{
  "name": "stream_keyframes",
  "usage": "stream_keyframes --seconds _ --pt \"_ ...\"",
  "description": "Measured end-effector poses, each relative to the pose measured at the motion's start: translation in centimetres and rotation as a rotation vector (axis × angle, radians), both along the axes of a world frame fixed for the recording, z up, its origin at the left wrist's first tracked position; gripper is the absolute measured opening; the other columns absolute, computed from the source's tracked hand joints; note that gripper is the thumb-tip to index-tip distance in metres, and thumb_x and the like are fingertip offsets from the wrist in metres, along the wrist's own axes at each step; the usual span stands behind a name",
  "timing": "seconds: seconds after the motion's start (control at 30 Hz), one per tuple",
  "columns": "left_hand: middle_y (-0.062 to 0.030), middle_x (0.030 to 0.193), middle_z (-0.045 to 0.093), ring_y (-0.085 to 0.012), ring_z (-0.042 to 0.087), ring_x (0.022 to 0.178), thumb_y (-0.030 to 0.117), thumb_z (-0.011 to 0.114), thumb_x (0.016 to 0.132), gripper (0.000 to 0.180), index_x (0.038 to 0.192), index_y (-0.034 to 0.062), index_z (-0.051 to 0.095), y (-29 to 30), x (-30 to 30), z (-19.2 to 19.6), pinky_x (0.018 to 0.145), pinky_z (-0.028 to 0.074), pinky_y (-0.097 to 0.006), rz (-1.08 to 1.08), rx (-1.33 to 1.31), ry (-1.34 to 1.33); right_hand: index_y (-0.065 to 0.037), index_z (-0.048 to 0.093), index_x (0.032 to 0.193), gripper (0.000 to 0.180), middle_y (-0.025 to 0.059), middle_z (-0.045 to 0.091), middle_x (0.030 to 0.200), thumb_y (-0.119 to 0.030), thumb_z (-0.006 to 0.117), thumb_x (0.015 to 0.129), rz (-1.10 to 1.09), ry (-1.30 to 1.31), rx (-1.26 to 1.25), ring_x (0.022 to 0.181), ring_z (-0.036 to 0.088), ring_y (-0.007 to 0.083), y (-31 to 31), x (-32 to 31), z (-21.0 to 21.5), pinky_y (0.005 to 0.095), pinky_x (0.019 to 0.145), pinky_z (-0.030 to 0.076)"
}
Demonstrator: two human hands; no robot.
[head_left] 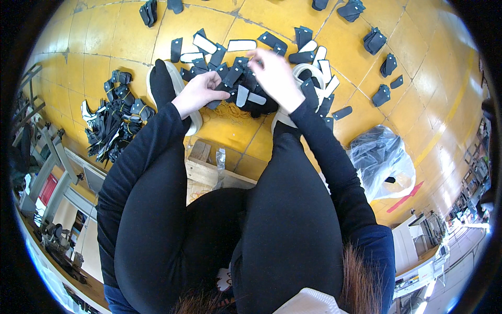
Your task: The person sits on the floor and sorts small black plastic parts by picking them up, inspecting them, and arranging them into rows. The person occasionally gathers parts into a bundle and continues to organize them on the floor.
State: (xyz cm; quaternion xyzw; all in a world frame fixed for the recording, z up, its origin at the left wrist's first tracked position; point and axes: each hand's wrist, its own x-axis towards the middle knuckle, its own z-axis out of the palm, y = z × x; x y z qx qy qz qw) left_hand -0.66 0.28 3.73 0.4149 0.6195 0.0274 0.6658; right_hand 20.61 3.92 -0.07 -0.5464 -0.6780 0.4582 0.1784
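My left hand (pixel 203 92) is low over a heap of dark flat pieces (pixel 233 74) between my shoes. Its fingers are curled and the thumb reaches across dark material; I cannot make out what they grip. Over the far right of the heap, my right hand (pixel 273 74) has its thumb and fingertips drawn together. Anything in that pinch is too small to tell. Two grey tabs (pixel 249 98) lie on the heap between my hands. Thin yellow bands (pixel 228 111) are strewn on the floor just below it.
White-faced pieces (pixel 242 45) and dark ones spread around the heap. To the left sits a pile of banded dark bundles (pixel 119 118). Small dark stacks (pixel 375 41) dot the yellow tiles at the far right. A clear plastic bag (pixel 380 159) stands beside my right knee.
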Motion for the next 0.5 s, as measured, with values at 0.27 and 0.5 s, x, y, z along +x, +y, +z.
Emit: stream_keyframes --seconds 0.27,0.5 --pt "0.0011 0.079 0.063 -0.0039 0.055 0.07 0.002 0.065 0.081 0.017 0.098 0.0004 0.061 -0.4 -0.4 -1.0 0.065 0.043 -0.02 0.035 -0.131 -0.097 -0.01 0.057 0.097 0.034 0.0111 0.063 0.09 -0.018 0.074 0.069 0.032 -0.558 0.293 0.087 0.061 0.0279 4.9 1.6 -3.6 0.0384 0.072 0.049" --pt "0.0024 0.068 0.053 -0.0062 0.047 0.062 0.011 0.072 0.074 0.017 0.083 0.001 0.061 -1.2 -1.6 -2.0 0.057 0.039 -0.023 0.011 0.015 -0.005 -0.01 0.063 0.076 0.024 0.008 0.06 0.084 -0.023 0.077 0.063 -0.004 -0.541 0.322 0.086 0.058 0.0268 5.3 1.7 -5.1 0.0404 0.072 0.046"
